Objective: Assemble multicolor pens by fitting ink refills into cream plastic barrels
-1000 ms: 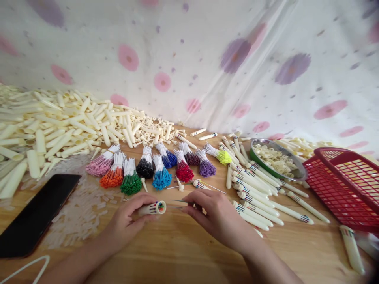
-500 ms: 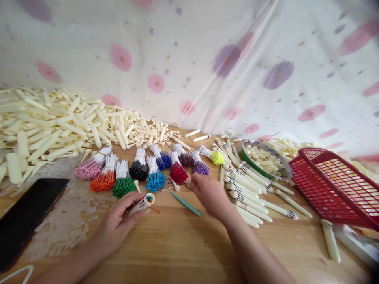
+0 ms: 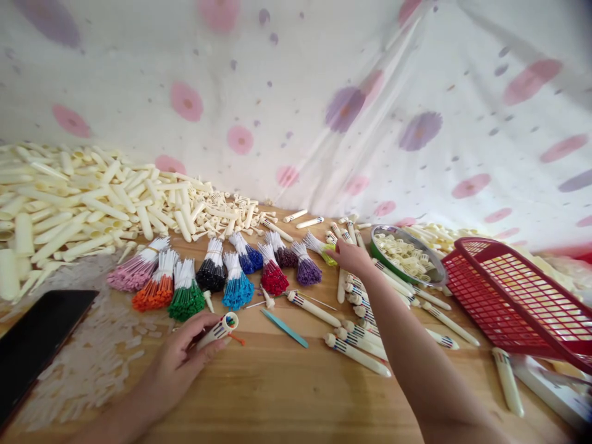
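My left hand [image 3: 182,356] grips a cream pen barrel [image 3: 217,329] low on the wooden table; its open end shows several coloured refills inside. My right hand [image 3: 351,256] is stretched far forward onto the yellow-green refill bundle [image 3: 324,247], fingers pinched at it; I cannot make out what they hold. A row of refill bundles lies between the hands: pink [image 3: 132,272], orange [image 3: 155,291], green [image 3: 185,297], black [image 3: 211,271], blue [image 3: 235,285], red [image 3: 272,274], purple [image 3: 305,267]. A teal tool [image 3: 284,327] lies on the table by the barrel.
A large heap of cream barrels [image 3: 78,203] fills the back left. Finished pens [image 3: 370,320] lie under my right arm. A green bowl of small parts [image 3: 407,254] and a red basket [image 3: 518,296] stand at the right. A black phone [image 3: 32,345] lies at the left edge.
My right hand let the teal tool drop to the table and reached forward to the yellow-green bundle. The left hand stayed low with the barrel. The camera view shifted slightly.
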`<move>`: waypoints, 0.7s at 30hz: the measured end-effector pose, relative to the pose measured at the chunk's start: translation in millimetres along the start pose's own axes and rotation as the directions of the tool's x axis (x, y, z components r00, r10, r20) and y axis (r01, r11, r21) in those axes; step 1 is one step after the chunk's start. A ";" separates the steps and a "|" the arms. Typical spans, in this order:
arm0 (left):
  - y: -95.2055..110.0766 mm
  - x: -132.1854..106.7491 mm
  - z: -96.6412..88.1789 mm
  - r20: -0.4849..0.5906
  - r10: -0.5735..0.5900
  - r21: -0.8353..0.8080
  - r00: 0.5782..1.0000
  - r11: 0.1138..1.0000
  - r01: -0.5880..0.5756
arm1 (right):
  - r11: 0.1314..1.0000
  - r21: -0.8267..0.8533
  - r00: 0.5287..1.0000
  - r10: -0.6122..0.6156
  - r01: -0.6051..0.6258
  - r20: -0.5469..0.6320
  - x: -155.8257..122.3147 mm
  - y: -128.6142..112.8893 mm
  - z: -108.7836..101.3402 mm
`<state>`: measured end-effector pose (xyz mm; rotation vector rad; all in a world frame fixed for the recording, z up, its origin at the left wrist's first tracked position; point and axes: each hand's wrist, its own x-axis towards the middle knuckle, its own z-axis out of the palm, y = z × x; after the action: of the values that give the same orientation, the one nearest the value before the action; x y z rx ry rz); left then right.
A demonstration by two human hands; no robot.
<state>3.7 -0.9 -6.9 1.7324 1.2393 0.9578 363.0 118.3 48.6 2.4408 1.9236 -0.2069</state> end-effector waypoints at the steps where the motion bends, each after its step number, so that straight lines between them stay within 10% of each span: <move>1: 0.0 0.0 -0.1 -0.004 -0.001 0.005 1.000 1.000 0.001 | 0.999 0.028 0.999 -0.030 0.030 0.026 -1.7 -3.5 0.1; 6: 2.2 0.7 -0.1 -0.021 0.021 -0.007 1.000 1.000 -0.021 | 0.971 0.189 0.982 -0.166 0.147 0.086 -9.1 -12.1 -2.1; 13: 1.7 -0.8 -1.7 -0.005 0.019 0.000 1.000 1.000 -0.019 | 0.989 0.149 1.000 -0.022 0.025 -0.020 2.4 -5.7 2.8; 21: 6.1 1.1 -1.0 -0.003 0.070 -0.006 0.998 0.998 -0.070 | 0.977 0.195 0.968 -0.129 0.087 0.214 5.3 -10.2 4.0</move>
<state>5.3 -0.9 -0.8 1.7806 1.1833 1.0043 353.9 125.5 44.6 2.2947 2.0173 -0.6650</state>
